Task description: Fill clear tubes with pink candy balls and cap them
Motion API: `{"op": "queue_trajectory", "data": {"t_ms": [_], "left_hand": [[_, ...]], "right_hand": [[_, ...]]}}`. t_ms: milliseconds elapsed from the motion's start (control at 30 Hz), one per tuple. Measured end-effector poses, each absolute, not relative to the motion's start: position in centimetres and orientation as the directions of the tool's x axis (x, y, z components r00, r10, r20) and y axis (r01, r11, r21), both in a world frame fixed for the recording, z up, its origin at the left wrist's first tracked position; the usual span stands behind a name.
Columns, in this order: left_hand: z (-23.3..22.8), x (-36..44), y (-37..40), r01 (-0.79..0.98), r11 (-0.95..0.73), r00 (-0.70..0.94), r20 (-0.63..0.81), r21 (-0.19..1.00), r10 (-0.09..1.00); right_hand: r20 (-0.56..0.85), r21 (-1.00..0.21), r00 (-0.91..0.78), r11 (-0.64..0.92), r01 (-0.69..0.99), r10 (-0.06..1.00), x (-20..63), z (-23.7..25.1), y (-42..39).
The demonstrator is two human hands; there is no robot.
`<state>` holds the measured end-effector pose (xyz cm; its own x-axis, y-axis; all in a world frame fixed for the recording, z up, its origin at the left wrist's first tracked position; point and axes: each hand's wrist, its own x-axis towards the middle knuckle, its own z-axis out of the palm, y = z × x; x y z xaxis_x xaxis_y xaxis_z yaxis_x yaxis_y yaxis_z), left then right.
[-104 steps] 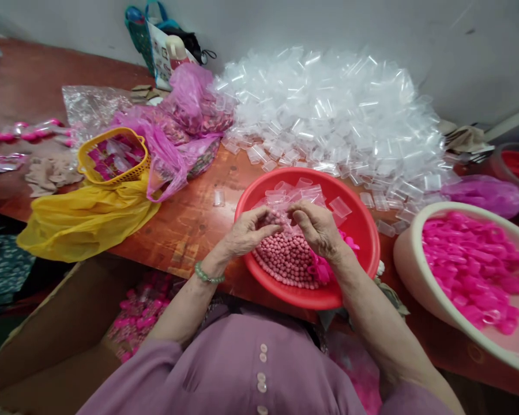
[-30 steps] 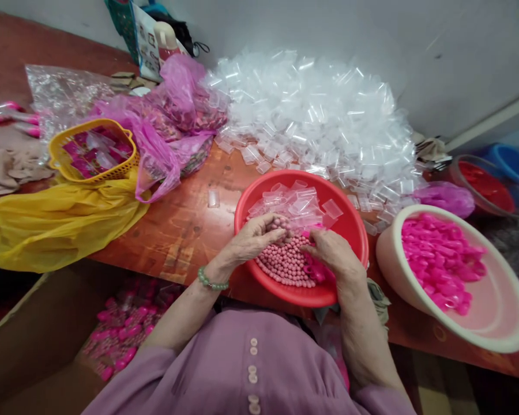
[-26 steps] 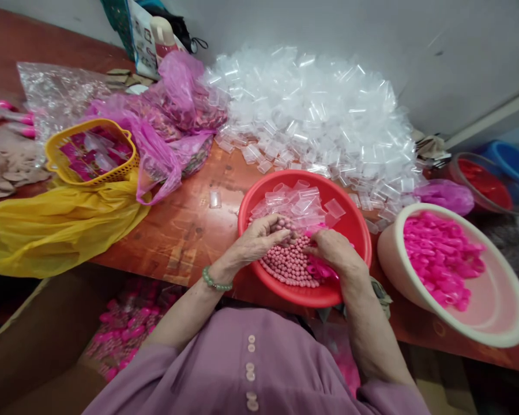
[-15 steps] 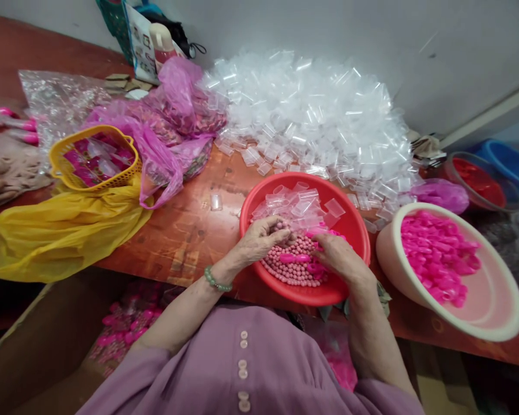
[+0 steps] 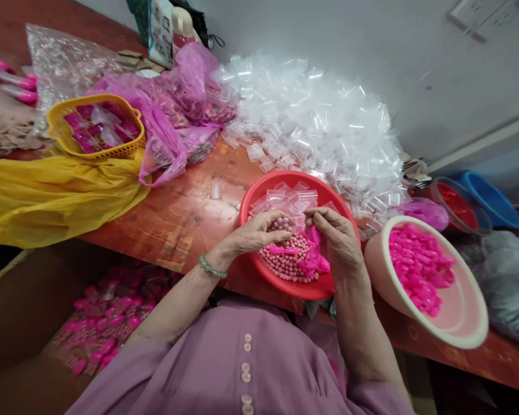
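1. Broadly, a worktop [image 5: 185, 213] carried a heap of clear tubes [image 5: 315, 121].
2. A red basin [image 5: 259, 193] near its front edge held pink beads [image 5: 288, 262].
3. The left hand [image 5: 255, 233], fingers curled together, rested on the beads.
4. The right hand [image 5: 339, 242] was pinched on a small clear tube [image 5: 308, 217] above the basin.

My left hand [image 5: 255, 233] is up in front of me with the fingers curled in and the thumb on top. My right hand [image 5: 338, 242] is close beside it, fingertips pinched together. Both my arms are bent and bare.
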<state>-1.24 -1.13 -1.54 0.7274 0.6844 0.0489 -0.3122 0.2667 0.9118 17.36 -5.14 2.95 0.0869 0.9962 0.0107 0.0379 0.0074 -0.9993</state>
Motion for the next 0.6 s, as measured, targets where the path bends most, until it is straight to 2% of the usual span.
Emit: {"op": "queue_trajectory", "data": {"t_ms": [100,167,233,400,500,600], "left_hand": [[-1.8,-1.4,-0.9,-0.273,0.235,0.74,0.047,0.933,0.671],[-1.9,-1.4,-0.8,-0.292,0.247,0.752,0.063,0.924,0.656],[-1.7,-1.4,-0.7,-0.314,0.279,0.769,0.071,0.907,0.635],[-0.9,-1.6,-0.4,-0.3,0.385,0.807,0.018,0.873,0.59],[-0.8,-1.7,-0.2,-0.317,0.435,0.799,-0.009,0.843,0.601],[-0.9,-1.7,-0.1,-0.293,0.388,0.779,-0.017,0.874,0.627]], "right_hand": [[0.069,-0.982,-0.024,0.072,0.176,0.997,16.4,3.1,-4.6],[0.088,-0.942,-0.146,0.13,0.31,0.985,16.0,3.4,-4.4],[0.095,-0.909,-0.237,0.182,0.375,0.967,15.9,3.6,-4.3],[0.048,-0.937,-0.358,0.166,0.307,0.933,16.2,4.2,-3.8],[0.045,-0.92,-0.328,0.167,0.354,0.944,16.5,4.3,-3.5],[0.013,-0.897,-0.319,0.152,0.415,0.948,16.7,4.3,-3.4]]}}
